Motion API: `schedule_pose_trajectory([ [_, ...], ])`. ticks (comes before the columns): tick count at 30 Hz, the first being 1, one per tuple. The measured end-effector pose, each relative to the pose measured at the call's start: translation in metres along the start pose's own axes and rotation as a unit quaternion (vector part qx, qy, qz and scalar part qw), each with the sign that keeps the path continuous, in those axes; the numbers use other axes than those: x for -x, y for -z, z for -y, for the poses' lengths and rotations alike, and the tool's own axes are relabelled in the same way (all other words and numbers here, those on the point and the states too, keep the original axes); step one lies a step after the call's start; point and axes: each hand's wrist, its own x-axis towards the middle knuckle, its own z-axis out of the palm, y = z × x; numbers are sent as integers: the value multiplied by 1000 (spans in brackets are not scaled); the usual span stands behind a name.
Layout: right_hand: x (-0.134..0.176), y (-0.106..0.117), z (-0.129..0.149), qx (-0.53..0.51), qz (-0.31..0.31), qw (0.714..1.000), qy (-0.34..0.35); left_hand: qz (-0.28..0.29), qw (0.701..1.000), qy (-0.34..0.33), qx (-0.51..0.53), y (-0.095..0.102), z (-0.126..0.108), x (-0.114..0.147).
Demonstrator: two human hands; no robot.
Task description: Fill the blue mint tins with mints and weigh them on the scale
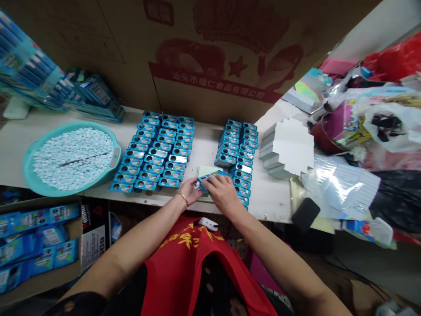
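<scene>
My right hand (224, 191) is closed round a small blue box (210, 175), held tilted at the table's front edge. My left hand (190, 192) is cupped against the box's left end, with a few white candy tablets (197, 185) in its fingers. Beneath both hands lies a pale green pad (205, 170). Left of them stand several rows of blue boxes (153, 168) with round dark openings on top. More blue boxes (226, 151) stand in two rows to the right, some with white tablets lying on them.
A turquoise basin (29, 169) full of pale tablets, with a dark stick on them, sits at left. A large cardboard carton (210, 98) walls off the back. White folded card (292, 147), a black phone (305, 214) and plastic bags lie right. An open carton (80, 254) holds blue boxes below left.
</scene>
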Motion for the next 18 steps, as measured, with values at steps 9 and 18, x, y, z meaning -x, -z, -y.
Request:
schedule_pose_trajectory([
  [9,16,1,-5,10,-41,998,-45,-21,1000,-1,-2,-5,3,-8],
  [18,22,-10,-5,28,-41,999,-1,-16,1000,8,-6,-10,8,-8],
])
